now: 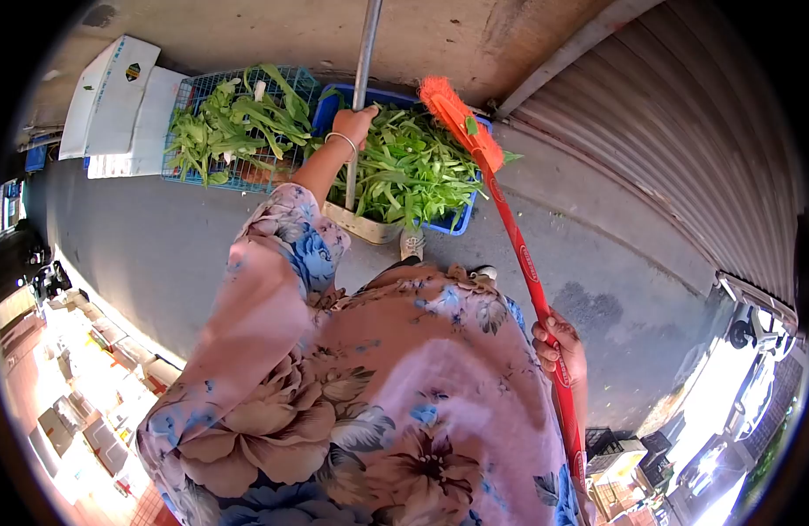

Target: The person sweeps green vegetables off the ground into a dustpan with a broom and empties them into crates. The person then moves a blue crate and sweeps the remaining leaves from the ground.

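Observation:
My left hand (355,127), with a bracelet at the wrist, is closed around the metal handle (363,61) of a long-handled dustpan. The beige dustpan (362,226) is tilted over a blue crate (460,219), and leafy greens (409,167) cover much of both. Fingers of my right hand (560,345) wrap the red shaft of a broom (517,232). Its orange bristles (448,107) are raised at the crate's right side, with a bit of green leaf caught on them. Where dustpan and crate meet is hidden by the leaves.
Left of the crate stands a wire basket (247,181) of leafy greens, beside a white foam box (115,96). A wall runs behind them, and a corrugated shutter (676,131) rises at right. My shoe (411,244) is close to the dustpan. Crates (619,460) stand lower right.

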Demonstrator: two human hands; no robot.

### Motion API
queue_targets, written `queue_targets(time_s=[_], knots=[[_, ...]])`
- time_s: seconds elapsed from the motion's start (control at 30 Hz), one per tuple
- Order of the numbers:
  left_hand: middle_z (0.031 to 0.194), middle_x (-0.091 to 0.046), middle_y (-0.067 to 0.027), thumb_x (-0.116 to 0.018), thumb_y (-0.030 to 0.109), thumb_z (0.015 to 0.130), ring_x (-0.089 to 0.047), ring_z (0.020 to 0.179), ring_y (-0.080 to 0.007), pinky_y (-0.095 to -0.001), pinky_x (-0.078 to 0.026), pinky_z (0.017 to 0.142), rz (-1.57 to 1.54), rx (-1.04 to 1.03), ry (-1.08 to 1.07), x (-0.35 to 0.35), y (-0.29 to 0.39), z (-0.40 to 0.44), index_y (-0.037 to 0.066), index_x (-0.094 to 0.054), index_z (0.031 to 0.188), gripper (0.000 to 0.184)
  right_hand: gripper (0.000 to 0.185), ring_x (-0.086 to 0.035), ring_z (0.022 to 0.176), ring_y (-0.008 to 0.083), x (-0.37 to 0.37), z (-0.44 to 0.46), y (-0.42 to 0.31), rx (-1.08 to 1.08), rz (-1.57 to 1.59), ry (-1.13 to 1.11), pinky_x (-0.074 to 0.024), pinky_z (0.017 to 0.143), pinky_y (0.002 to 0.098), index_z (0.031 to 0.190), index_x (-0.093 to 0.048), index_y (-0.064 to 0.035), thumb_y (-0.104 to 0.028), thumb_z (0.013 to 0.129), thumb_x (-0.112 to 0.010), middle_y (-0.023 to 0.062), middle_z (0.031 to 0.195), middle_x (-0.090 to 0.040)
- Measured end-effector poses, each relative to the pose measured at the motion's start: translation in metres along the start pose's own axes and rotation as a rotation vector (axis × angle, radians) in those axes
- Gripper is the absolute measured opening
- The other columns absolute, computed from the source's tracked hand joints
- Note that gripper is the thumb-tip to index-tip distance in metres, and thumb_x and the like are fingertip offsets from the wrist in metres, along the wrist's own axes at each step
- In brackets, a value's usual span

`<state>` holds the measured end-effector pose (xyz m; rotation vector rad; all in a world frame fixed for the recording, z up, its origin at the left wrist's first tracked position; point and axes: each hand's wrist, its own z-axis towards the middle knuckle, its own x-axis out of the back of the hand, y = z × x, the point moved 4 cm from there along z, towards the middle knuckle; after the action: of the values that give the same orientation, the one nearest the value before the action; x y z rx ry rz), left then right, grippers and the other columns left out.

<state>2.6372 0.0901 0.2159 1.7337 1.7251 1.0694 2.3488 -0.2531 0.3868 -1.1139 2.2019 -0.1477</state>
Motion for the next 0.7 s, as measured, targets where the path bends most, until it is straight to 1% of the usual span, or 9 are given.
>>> queue_targets(time_s=[0.17,0.3,0.33,0.37,0.43,0.5,0.6,0.63,0.7], knots=[[0.038,-0.036,-0.0041,-0.058,0.028,0.073,-0.035,0.029,-0.0169,-0.0311,-0.031,0.034,-0.007,-0.019,0.142,0.035,0.023,-0.015,0.006,-0.042,0.052,0.035,0.032,-0.034,0.037,0.0041,0.006,-0.017,0.007,0.027,0.015,0.03,-0.0284,0.028,0.0149,0.114,-0.038,-0.0041,-0.01,0.083,-0.042,0.0047,0.065,-0.042],[0.037,-0.035,-0.0033,-0.058,0.027,0.073,-0.035,0.029,-0.0159,-0.03,-0.03,0.033,-0.068,-0.08,0.24,0.055,0.009,-0.03,0.006,-0.043,0.05,0.035,0.032,-0.034,0.036,0.0044,0.006,-0.034,0.009,-0.005,-0.026,0.094,-0.0288,0.028,0.0151,0.113,-0.039,-0.0034,-0.009,0.083,-0.043,0.0045,0.064,-0.043],[0.037,-0.034,-0.0028,-0.059,0.026,0.073,-0.035,0.03,-0.0154,-0.0294,-0.03,0.033,-0.073,-0.103,0.27,0.059,0.009,-0.038,0.007,-0.043,0.049,0.035,0.035,-0.034,0.036,0.0045,0.005,-0.04,0.009,-0.017,-0.046,0.107,-0.0291,0.028,0.0155,0.116,-0.037,-0.0032,-0.009,0.082,-0.043,0.0042,0.064,-0.042],[0.037,-0.034,-0.0028,-0.059,0.026,0.073,-0.035,0.03,-0.0154,-0.0294,-0.03,0.033,-0.074,-0.101,0.274,0.065,0.008,-0.041,0.007,-0.043,0.049,0.035,0.035,-0.034,0.036,0.0045,0.002,-0.045,0.007,-0.021,-0.049,0.107,-0.0291,0.028,0.0155,0.116,-0.037,-0.0032,-0.009,0.082,-0.043,0.0042,0.064,-0.042],[0.04,-0.041,-0.005,-0.06,0.028,0.072,-0.04,0.032,-0.0148,-0.028,-0.031,0.033,-0.123,-0.138,0.213,0.073,0.011,-0.049,0.006,-0.042,0.049,0.036,0.039,-0.033,0.036,0.0046,-0.005,-0.056,0.004,-0.059,-0.146,0.121,-0.0292,0.028,0.0158,0.119,-0.035,-0.004,-0.01,0.082,-0.044,0.0038,0.064,-0.042],[0.038,-0.039,-0.0045,-0.06,0.026,0.072,-0.038,0.03,-0.0152,-0.0276,-0.03,0.032,-0.153,-0.174,0.223,0.081,0.024,-0.064,0.007,-0.04,0.047,0.037,0.044,-0.034,0.036,0.005,-0.015,-0.065,-0.002,-0.083,-0.193,0.126,-0.0292,0.029,0.016,0.122,-0.031,-0.0046,-0.01,0.081,-0.045,0.0037,0.063,-0.042],[0.038,-0.036,-0.003,-0.059,0.021,0.072,-0.034,0.029,-0.0141,-0.0273,-0.029,0.032,-0.327,-0.143,0.175,0.09,0.037,-0.087,0.006,-0.042,0.047,0.034,0.046,-0.035,0.036,0.0055,-0.032,-0.068,-0.01,-0.133,-0.46,0.159,-0.0293,0.03,0.0163,0.124,-0.029,-0.0057,-0.008,0.081,-0.045,0.0033,0.061,-0.043],[0.038,-0.036,-0.003,-0.059,0.021,0.072,-0.034,0.029,-0.0141,-0.0273,-0.029,0.032,-0.335,-0.137,0.188,0.093,0.036,-0.092,0.006,-0.042,0.047,0.034,0.046,-0.035,0.036,0.0055,-0.033,-0.059,-0.012,-0.141,-0.473,0.155,-0.0293,0.03,0.0163,0.124,-0.029,-0.0057,-0.008,0.081,-0.045,0.0033,0.061,-0.043],[0.039,-0.037,-0.0031,-0.058,0.019,0.072,-0.034,0.03,-0.0131,-0.0265,-0.028,0.032,-0.387,-0.16,0.194,0.095,0.034,-0.101,0.003,-0.048,0.052,0.028,0.045,-0.035,0.036,0.0056,-0.029,-0.028,-0.02,-0.103,-0.802,0.073,-0.0294,0.031,0.0171,0.124,-0.03,-0.0062,-0.007,0.081,-0.044,0.0026,0.06,-0.042]])
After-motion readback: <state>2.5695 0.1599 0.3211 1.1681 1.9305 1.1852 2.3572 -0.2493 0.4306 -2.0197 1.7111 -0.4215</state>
